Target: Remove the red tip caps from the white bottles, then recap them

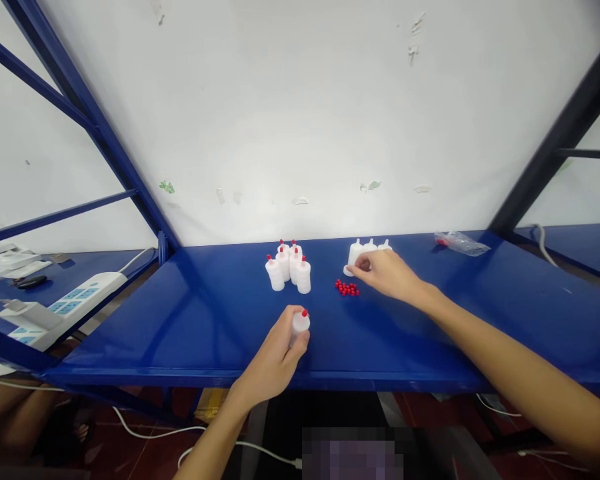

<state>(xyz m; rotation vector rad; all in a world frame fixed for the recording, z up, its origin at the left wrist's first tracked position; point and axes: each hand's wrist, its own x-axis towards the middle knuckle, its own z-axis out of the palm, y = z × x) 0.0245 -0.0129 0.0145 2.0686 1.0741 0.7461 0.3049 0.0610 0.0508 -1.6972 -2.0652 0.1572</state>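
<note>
Facing wall [300,100], left hand [276,353] grips bottle [301,323] (right hand [387,272]: can't tell) above blue table [420,347].

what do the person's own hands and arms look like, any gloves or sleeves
The left hand and right hand are both bare: no gloves, and no rings can be made out. The left forearm and right forearm are uncovered as far as the picture shows, with no sleeve, watch or bracelet in view. No clear markings show on either.
</note>
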